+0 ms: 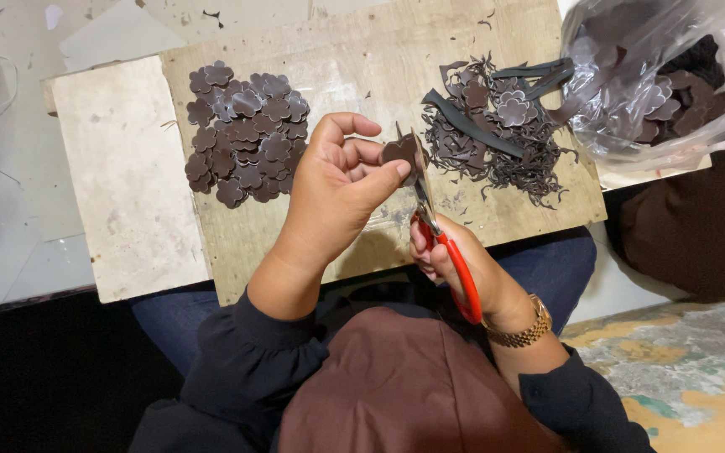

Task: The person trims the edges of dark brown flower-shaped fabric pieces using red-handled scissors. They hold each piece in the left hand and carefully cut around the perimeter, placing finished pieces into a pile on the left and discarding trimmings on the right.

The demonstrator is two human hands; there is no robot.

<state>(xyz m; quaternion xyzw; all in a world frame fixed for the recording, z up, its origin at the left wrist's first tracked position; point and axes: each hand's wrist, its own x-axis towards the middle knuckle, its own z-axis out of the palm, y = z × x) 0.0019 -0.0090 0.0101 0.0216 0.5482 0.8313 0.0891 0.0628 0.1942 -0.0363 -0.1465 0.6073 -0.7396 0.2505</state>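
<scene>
My left hand [337,180] pinches a small dark brown flower-shaped piece [399,152] between thumb and fingers, held above a wooden board [362,59]. My right hand [451,264] grips red-handled scissors [442,243], whose blades point up and meet the piece's edge. A pile of trimmed brown flower pieces [247,130] lies on the board to the left of my left hand. To the right lies a heap of thin brown trimmings and strips [488,134] with a few uncut flowers on top.
A clear plastic bag [665,75] with more brown flower pieces sits at the upper right. A pale slab [123,176] lies left of the board. My lap in dark clothes is below; a gold watch [526,331] is on my right wrist.
</scene>
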